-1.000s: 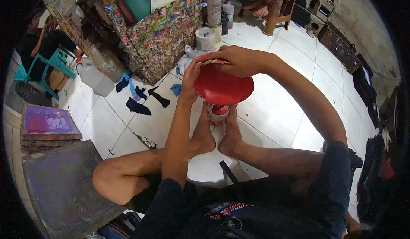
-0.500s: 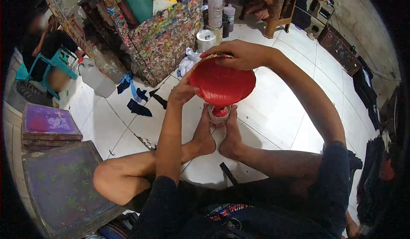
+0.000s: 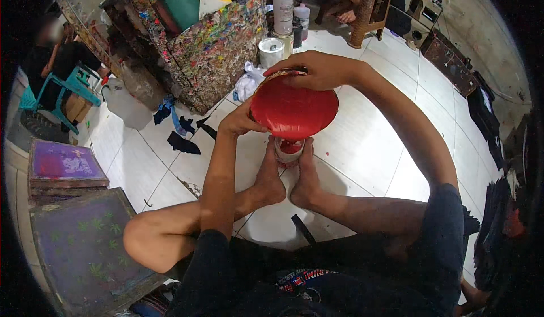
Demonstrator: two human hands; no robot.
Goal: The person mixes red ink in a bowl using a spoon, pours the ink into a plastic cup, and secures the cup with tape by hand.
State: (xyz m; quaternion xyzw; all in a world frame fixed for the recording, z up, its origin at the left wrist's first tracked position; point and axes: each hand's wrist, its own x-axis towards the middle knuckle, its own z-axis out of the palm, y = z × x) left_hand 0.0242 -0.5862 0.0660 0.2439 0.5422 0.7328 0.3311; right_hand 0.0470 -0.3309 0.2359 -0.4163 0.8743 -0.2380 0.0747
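Above white-tiled floor (image 3: 368, 164), round red-coated vessel (image 3: 294, 110) is held tilted, low lip toward near side. Below, bare feet (image 3: 272, 182) are set left and right. Far rim is grasped by right hand (image 3: 317, 70), left edge by left hand (image 3: 241, 120). Between feet, small pale jar (image 3: 288, 157), red inside, is flanked. Tilt is best made slowly, lip centred over jar, feet pressed snug against tipping.
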